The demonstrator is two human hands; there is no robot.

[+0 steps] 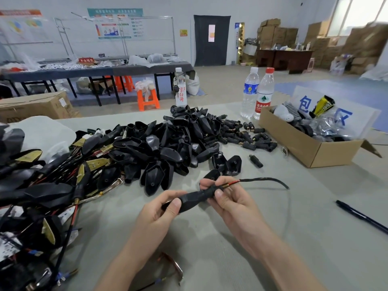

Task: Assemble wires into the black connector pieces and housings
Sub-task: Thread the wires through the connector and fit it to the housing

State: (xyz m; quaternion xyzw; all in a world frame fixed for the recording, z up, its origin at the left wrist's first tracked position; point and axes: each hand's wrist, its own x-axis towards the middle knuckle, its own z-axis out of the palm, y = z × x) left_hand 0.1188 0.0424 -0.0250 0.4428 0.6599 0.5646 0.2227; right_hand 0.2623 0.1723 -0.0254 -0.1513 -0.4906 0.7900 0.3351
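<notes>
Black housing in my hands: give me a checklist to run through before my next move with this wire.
1. The left hand grips the black plastic housing: ok.
2. The right hand fingers pinch the black connector collar at the housing's end: ok.
3. The brass ferrule and red lead sit inside the collar: not ok, both show outside.
4. The black sheathed wire is free of the pile of black housings: ok.
5. The wire lies apart from the black pen: ok.
6. Seating inside the housing: cannot tell.
</notes>
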